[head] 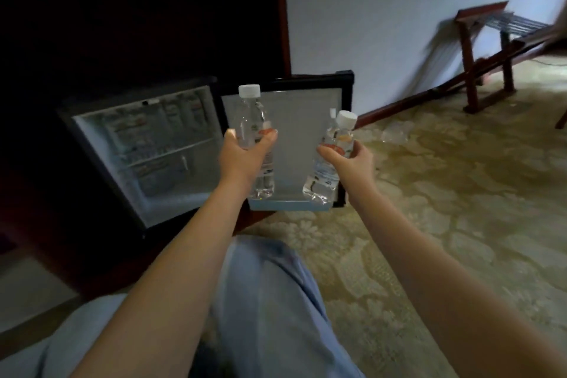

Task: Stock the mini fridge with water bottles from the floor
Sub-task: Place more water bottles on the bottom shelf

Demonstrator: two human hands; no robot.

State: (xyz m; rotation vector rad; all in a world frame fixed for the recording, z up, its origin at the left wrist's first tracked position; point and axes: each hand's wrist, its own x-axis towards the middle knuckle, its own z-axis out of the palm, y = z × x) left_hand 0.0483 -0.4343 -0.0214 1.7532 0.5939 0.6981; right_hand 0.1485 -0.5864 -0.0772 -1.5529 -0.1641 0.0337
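The mini fridge [92, 144] stands open at the left inside a dark wooden cabinet, its white interior crossed by a shelf [171, 152]. Its door [306, 110] hangs open to the right, with a small ledge along its bottom. My left hand [242, 153] grips a clear water bottle [253, 120] with a white cap, held upright in front of the door. My right hand [352, 163] grips a second clear water bottle [325, 181], tilted with its cap to the upper right, near the door's right edge. More clear bottles [395, 132] lie blurred on the carpet beyond.
A patterned beige carpet [460, 209] covers the floor to the right. A wooden luggage rack [491, 52] stands against the white wall at the far right. My knees in light blue trousers [270, 301] fill the lower middle. The dark cabinet post [283, 15] rises behind the fridge door.
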